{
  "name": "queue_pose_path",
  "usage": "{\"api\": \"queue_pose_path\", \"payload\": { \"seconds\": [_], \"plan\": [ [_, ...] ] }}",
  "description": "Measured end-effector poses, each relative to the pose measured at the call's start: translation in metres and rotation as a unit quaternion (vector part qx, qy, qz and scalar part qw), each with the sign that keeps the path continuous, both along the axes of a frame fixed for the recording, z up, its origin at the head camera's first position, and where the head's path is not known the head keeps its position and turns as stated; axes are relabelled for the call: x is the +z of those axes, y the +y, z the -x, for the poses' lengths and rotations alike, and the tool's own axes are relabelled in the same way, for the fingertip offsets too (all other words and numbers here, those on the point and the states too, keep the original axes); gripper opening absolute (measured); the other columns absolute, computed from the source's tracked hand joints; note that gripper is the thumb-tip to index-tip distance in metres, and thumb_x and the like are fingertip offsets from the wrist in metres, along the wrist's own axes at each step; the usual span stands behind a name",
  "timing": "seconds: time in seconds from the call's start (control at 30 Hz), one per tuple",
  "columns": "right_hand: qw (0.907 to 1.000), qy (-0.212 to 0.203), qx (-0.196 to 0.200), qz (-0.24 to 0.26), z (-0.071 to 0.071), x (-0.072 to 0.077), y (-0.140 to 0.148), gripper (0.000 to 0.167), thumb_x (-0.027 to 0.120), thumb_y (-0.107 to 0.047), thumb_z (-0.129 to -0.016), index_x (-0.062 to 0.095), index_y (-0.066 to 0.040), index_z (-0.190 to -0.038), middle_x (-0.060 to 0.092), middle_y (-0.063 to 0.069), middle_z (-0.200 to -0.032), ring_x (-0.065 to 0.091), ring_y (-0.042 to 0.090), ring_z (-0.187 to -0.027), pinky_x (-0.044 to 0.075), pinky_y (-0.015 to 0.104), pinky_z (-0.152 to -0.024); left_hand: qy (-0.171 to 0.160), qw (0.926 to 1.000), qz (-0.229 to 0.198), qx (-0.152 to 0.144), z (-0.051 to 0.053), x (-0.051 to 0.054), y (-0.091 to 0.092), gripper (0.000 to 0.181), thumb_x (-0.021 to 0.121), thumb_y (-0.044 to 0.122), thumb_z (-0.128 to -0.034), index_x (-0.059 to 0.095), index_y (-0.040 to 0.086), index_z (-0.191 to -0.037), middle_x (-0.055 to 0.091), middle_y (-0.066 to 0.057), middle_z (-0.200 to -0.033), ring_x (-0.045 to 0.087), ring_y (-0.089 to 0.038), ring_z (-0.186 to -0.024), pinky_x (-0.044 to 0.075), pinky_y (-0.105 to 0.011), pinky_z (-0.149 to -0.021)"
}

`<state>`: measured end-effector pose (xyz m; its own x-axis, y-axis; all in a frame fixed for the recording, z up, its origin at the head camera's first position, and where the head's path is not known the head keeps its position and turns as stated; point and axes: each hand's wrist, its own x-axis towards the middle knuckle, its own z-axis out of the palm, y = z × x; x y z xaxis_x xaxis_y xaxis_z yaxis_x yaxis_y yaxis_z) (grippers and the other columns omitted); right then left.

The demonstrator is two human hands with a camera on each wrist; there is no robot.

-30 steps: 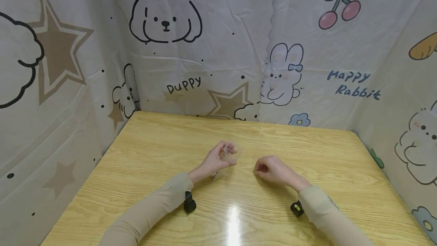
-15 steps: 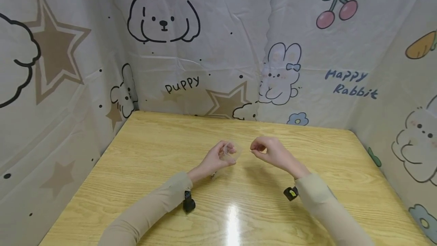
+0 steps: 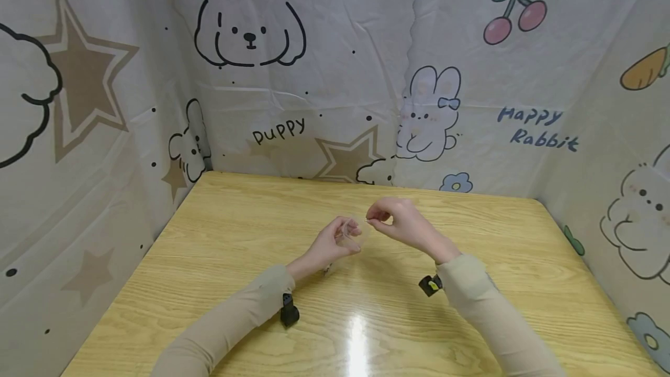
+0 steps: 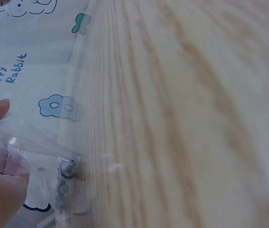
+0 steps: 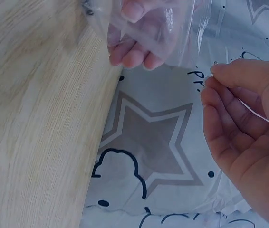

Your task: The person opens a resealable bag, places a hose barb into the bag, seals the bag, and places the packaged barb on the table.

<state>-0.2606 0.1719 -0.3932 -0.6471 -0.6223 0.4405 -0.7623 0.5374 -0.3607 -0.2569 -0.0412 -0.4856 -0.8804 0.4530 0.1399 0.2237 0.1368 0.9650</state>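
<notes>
My left hand [image 3: 332, 244] holds a clear plastic bag [image 5: 187, 40], its thumb and fingers spread round the bag's mouth. Several small shiny metal pieces [image 4: 64, 185] lie bunched at the bag's lower end in the left wrist view; their exact kind is blurred. To the right of the bag, my right hand [image 3: 408, 227] is raised, with thumb and index fingertip pinched together. A tiny pale piece [image 3: 367, 220] shows at those fingertips, too small to identify. The pinched fingertips are close beside the bag's mouth and apart from it in the right wrist view.
Both hands are above a wood-grain table [image 3: 251, 208]. A printed cloth [image 3: 335, 92] hangs along the back and both sides. Black wrist cameras sit on the left wrist [image 3: 289, 310] and the right wrist [image 3: 430, 285].
My right hand has lifted from the table and moved left to the bag's mouth, still pinching. The left hand and the bag have stayed nearly in place.
</notes>
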Motion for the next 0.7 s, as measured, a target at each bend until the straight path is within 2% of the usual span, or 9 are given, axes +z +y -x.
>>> {"api": "queue_pose_path", "payload": {
  "seconds": [0.33,0.5,0.7],
  "plan": [
    [0.9995,0.001,0.032,-0.001,0.0,0.0,-0.013,0.007,0.073,0.0,-0.086,0.073,-0.003,-0.092,0.074,0.007,-0.086,0.067,0.012,-0.074,0.059,0.022,-0.069,-0.007,0.9999,-0.004,-0.006,0.0,0.001,-0.001,0.045,0.072,0.003,-0.0887,0.05,0.004,-0.129,0.061,-0.02,-0.131,0.056,-0.034,-0.129,0.031,-0.056,-0.121],
    [0.9994,-0.004,0.035,0.001,0.001,0.001,-0.014,0.007,0.073,0.001,-0.086,0.072,-0.001,-0.093,0.074,0.007,-0.087,0.067,0.013,-0.074,0.06,0.024,-0.068,-0.004,1.0,-0.003,-0.005,0.001,0.0,-0.001,0.046,0.071,0.003,-0.089,0.05,0.004,-0.13,0.06,-0.019,-0.132,0.056,-0.034,-0.13,0.032,-0.057,-0.12],
    [0.9997,-0.008,0.022,0.004,0.002,0.001,-0.01,0.006,0.073,-0.003,-0.087,0.072,-0.003,-0.093,0.073,0.006,-0.087,0.067,0.012,-0.075,0.06,0.025,-0.069,0.0,1.0,0.001,-0.003,0.001,0.001,-0.001,0.047,0.071,0.004,-0.0892,0.049,0.001,-0.131,0.061,-0.02,-0.132,0.056,-0.034,-0.129,0.033,-0.056,-0.12]
  ]
}}
